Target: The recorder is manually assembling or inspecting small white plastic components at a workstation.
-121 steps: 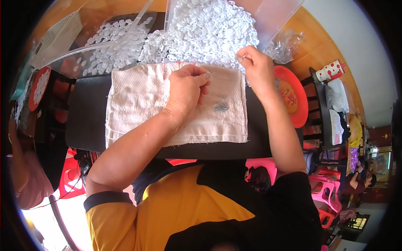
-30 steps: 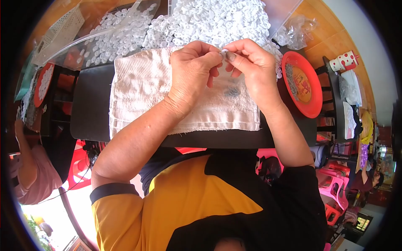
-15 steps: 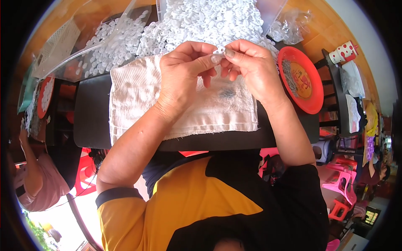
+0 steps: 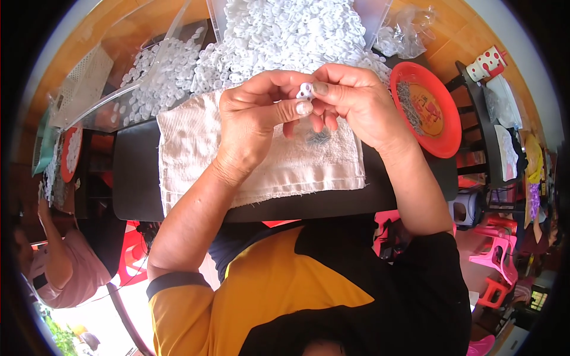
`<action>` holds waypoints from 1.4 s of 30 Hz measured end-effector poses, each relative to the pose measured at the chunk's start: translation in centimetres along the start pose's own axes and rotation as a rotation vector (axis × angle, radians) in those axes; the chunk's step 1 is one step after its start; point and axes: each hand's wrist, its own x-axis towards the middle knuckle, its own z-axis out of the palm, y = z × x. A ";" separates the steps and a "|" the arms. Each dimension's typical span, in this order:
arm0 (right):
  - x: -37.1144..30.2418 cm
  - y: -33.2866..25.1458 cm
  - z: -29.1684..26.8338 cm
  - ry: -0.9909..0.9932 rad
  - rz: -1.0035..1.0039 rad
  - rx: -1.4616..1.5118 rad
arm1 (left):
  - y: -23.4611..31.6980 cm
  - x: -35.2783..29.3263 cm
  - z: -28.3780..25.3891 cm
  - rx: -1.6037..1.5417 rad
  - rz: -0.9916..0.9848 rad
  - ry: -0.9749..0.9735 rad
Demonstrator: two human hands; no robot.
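Observation:
A small white plastic piece (image 4: 305, 91) with dark round holes is pinched between my two hands above the towel. My left hand (image 4: 252, 118) grips it from the left with thumb and forefinger. From the right, the thumb and fingertips of my right hand (image 4: 365, 107) close on it too. Below them lies a cream towel (image 4: 196, 151) with a small heap of fine grey bits (image 4: 319, 137), too small to name. Just beyond my hands spreads a big pile of white plastic pieces (image 4: 291, 35).
To the right is a red plate (image 4: 446, 121) with thin grey metal bits (image 4: 408, 107) along one side. A clear plastic bin (image 4: 217, 21) rises at the back, near a crumpled clear bag (image 4: 409, 32). At far left, another person's arm (image 4: 56, 243) reaches toward a red tray (image 4: 66, 169).
My hands have come slightly nearer to me, and the white piece shows more fully between the fingertips. The whole view has shifted a little.

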 end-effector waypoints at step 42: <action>-0.3 0.3 1.5 -0.087 -0.045 0.286 | -0.2 -0.3 0.5 0.058 0.190 0.013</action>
